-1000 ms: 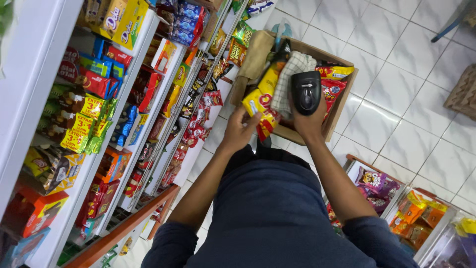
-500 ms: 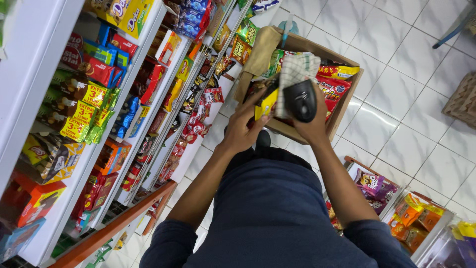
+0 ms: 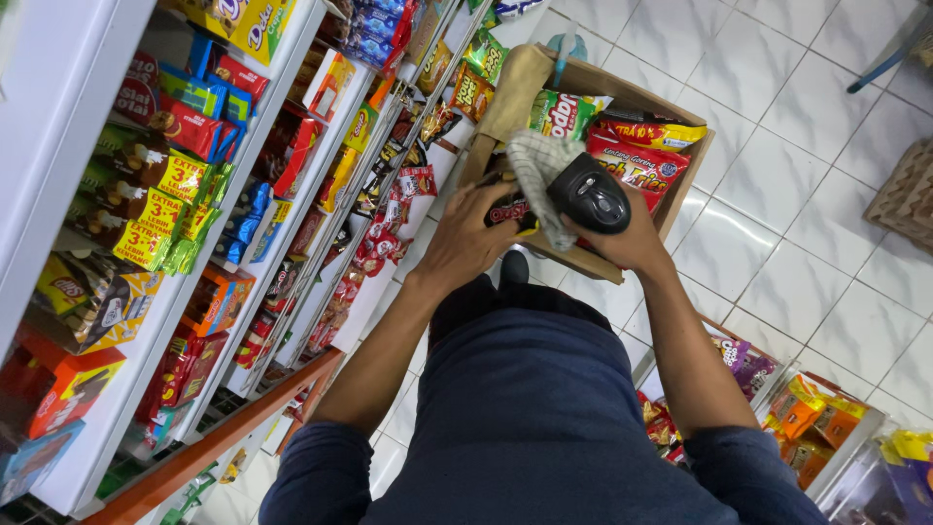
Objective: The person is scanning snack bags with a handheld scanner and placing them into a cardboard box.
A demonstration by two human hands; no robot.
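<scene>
My left hand [image 3: 469, 241] reaches into the near corner of an open cardboard box [image 3: 686, 190], its fingers closed over a dark snack packet [image 3: 507, 208]. A sliver of yellow packet shows just under the fingers. My right hand [image 3: 634, 241] grips a black handheld barcode scanner [image 3: 589, 194] at the box's near rim, and a grey checked cloth [image 3: 537, 167] is draped against the scanner. Inside the box lie red snack bags [image 3: 641, 160] and a green one [image 3: 564, 112]. The box sits on the floor in front of my dark trousers.
Tall shelves [image 3: 175, 185] packed with colourful snack packs and boxes run along my left, with an orange rail [image 3: 224, 437] at their base. White tiled floor [image 3: 797, 194] spreads to the right. Low bins of packets [image 3: 816, 418] stand at bottom right, and a woven basket [image 3: 909, 194] at the right edge.
My left hand, which held a yellow packet up over the box, has gone down into the box onto a dark packet. The scanner stays in my right hand at the rim.
</scene>
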